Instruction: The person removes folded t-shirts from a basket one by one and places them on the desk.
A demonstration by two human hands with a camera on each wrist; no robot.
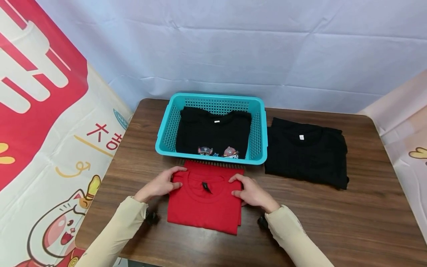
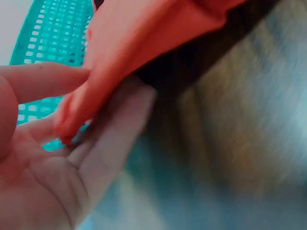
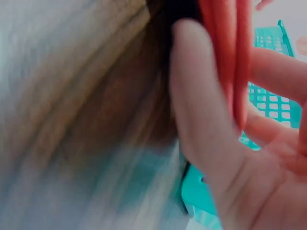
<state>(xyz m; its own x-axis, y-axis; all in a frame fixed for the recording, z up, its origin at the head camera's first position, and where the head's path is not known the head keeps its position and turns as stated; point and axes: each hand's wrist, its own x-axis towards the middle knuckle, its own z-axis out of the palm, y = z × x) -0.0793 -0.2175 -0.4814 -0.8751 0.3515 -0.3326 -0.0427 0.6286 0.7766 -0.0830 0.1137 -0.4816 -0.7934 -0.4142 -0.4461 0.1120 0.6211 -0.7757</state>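
A folded red T-shirt [image 1: 203, 209] lies on the table with its collar and black neck label toward the basket. My left hand [image 1: 161, 184] grips its left edge near the shoulder. Opposite it, my right hand [image 1: 252, 192] holds the right edge at about the same height. In the left wrist view the folded cloth [image 2: 120, 52] runs between thumb and fingers, some of which reach beneath it. The right wrist view shows the layered red edge [image 3: 228, 52] pinched the same way.
Just beyond the red T-shirt stands a turquoise plastic basket [image 1: 211, 158], with a folded black T-shirt [image 1: 213, 135] with cartoon prints inside. Folded black clothing [image 1: 307, 157] lies right of the basket on the wooden table [image 1: 373, 207]. A white cloth backdrop [image 1: 233, 55] hangs behind.
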